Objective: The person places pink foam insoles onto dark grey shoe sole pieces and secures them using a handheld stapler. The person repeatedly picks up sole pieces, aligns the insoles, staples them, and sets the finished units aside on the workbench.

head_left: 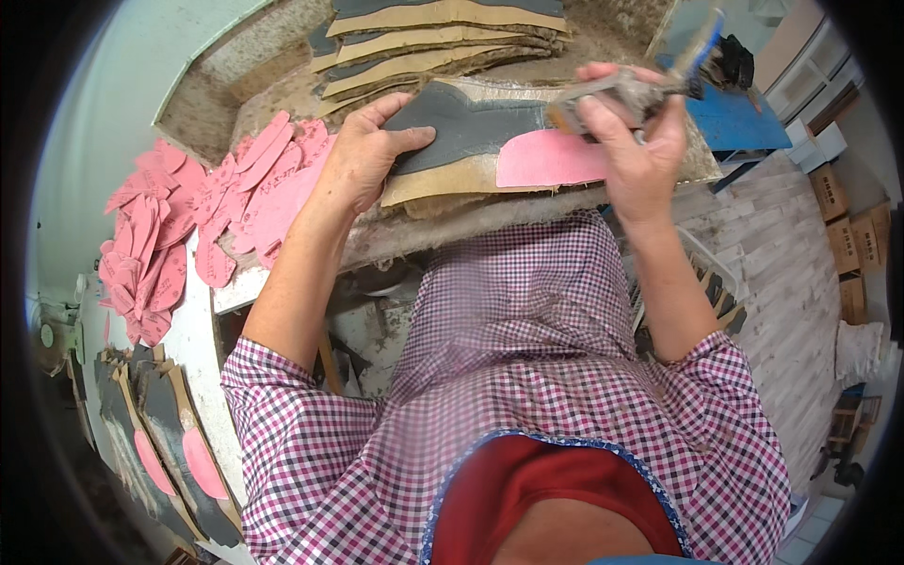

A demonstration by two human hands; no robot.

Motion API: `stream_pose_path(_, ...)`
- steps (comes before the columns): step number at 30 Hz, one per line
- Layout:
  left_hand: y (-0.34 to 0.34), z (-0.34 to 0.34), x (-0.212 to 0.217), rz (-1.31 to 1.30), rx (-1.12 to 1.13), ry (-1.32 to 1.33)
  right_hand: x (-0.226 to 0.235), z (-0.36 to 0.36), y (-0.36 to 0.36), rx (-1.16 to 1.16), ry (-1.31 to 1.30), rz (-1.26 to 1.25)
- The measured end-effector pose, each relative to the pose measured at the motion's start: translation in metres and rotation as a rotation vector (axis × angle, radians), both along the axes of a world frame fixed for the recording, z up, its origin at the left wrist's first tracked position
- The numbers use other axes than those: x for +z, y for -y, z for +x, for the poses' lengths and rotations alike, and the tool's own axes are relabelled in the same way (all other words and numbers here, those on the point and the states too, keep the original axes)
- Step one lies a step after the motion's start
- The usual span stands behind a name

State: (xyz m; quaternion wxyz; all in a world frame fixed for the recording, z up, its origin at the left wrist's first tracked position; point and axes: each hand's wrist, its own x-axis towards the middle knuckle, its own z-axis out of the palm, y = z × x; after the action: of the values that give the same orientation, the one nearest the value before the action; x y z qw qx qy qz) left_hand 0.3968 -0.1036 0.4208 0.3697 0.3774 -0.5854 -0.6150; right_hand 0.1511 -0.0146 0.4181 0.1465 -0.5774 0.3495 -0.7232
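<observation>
My left hand [374, 151] pinches the left end of a shoe upper piece [461, 127], dark grey with a tan fuzzy border, its thumb on top. The piece lies near the front edge of the worktop. A smooth pink patch [546, 160] covers its lower right part. My right hand [636, 141] is closed round a grimy, grey-brown hand tool [621, 94] above the right end of the piece. A blue-edged, handle-like part sticks up from it; motion blur hides its exact kind. To the left lies a heap of pink patches [160, 231].
Stacked grey-and-tan pieces [443, 42] lie at the back of the fuzz-covered worktop [377, 235], which has a raised board [212, 89] behind. Patched pieces [179, 438] hang or lie at lower left. A blue table [739, 122] and cardboard boxes [847, 240] stand at right.
</observation>
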Motion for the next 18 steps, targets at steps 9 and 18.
stream_pose_path(9, -0.005, 0.001, 0.005, -0.030, 0.015, 0.011, -0.004, -0.001, 0.005, 0.120, 0.052, -0.055)
stream_pose_path(18, 0.004, -0.008, 0.033, -0.461, 0.053, 0.155, 0.022, -0.058, -0.042, 0.149, 0.273, -0.187)
